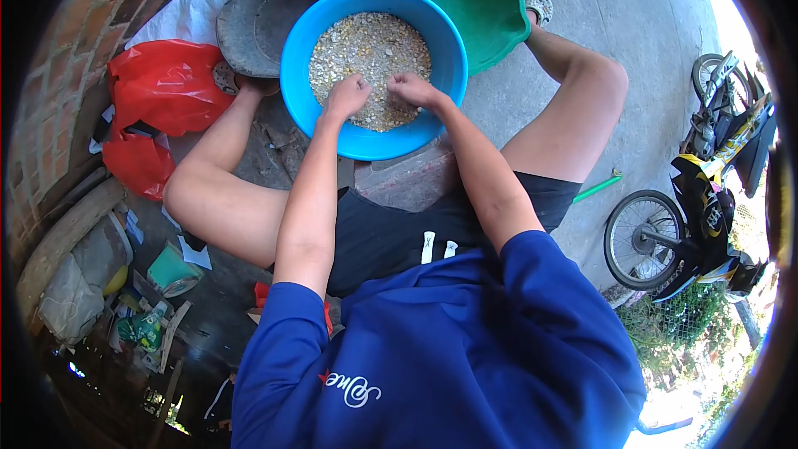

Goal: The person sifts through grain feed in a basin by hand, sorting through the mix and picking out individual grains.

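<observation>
A round blue basin (374,146) stands between my bent legs, with a layer of mixed yellow and whitish grain-like bits (370,46) inside. Over the left part of this mix is my left hand (349,95), its fingers curled in and closed. My right hand (409,88) is a short way to the right, also closed, its fingertips at the surface of the mix. The two hands are apart. Whatever either hand holds is hidden by the curled fingers.
Behind the basin are a dark, worn tub (270,12) and a green scoop-shaped tray (474,0). Red plastic bags (166,87) lie at the left by a brick wall (62,75). A motorbike (690,216) stands at the right. A small green pot (174,270) sits lower left.
</observation>
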{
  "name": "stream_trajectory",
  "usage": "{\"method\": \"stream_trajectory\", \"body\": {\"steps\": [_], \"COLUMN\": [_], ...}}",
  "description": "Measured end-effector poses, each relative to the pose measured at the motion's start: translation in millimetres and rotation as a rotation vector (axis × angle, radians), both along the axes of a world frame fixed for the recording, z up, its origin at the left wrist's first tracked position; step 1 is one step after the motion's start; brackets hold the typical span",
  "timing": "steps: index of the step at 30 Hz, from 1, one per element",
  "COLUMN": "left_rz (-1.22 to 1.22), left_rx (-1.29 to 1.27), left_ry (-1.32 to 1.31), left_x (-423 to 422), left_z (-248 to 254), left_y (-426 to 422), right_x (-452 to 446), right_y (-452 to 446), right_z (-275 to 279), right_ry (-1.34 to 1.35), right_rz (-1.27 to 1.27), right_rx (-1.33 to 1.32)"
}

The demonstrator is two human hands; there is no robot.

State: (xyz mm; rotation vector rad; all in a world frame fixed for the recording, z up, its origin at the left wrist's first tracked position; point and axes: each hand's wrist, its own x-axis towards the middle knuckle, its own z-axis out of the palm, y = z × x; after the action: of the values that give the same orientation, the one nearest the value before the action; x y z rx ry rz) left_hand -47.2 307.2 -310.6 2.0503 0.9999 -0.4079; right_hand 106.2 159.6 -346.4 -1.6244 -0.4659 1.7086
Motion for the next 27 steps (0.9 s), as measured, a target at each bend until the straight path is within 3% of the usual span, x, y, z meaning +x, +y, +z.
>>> {"method": "stream_trajectory", "body": {"steps": [4,5,8,11,14,17,21,24,27], "left_rz": [0.266,0.323,0.504,0.436,0.794,0.935,0.959,0.997,0.980], "left_rx": [-0.282,-0.383,-0.537,-0.401,-1.009,-1.300,-1.406,-1.225,-1.221], "left_ry": [-0.163,-0.176,-0.216,-0.249,-0.390,-0.587,-0.706,-0.657,-0.607], "left_x": [-5,-6,0,-9,-10,-5,-1,6,10], "left_z": [-45,-50,-23,-50,-17,-6,4,6,8], "left_y": [14,17,13,15,17,24,33,30,25], "right_x": [15,14,14,5,4,5,14,17,18], "right_y": [8,10,12,9,5,6,9,10,7], "right_z": [33,36,36,26,-12,-12,2,0,-6], "right_ry": [0.584,0.608,0.535,-0.104,-0.416,-0.227,-0.002,0.030,0.079], "right_rz": [-0.199,-0.202,-0.225,-0.137,-0.079,-0.204,-0.260,-0.265,-0.211], "right_rx": [0.077,0.096,0.046,-0.005,-0.021,-0.049,0.067,0.070,0.022]}}
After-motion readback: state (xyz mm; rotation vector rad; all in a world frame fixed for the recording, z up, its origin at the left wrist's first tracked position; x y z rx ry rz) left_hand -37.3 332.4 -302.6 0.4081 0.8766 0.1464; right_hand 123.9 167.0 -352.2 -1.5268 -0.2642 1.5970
